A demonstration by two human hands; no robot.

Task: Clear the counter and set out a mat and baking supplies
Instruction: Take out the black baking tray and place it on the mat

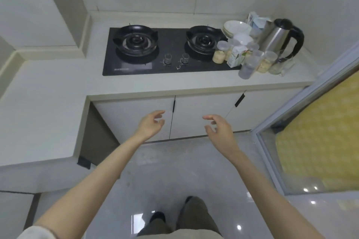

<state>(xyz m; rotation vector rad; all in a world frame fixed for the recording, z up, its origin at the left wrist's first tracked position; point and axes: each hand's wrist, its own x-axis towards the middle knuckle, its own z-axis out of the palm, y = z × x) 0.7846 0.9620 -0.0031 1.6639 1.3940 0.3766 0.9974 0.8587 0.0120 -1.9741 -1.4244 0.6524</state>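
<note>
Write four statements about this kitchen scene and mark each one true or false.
1. The left hand and the right hand hold nothing. True.
2. The kettle stands left of the hob. False: it stands to the hob's right, behind the clear jars.
3. A pot sits on the left burner. False: that burner is bare.
4. The clear jars cluster beside the right burner. True.

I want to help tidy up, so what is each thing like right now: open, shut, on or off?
Left hand, open, holds nothing.
Right hand, open, holds nothing.
Burners, no flame showing.
Kettle, upright, lid down.
Bowls, stacked.
Jars, upright, some part full.
</note>
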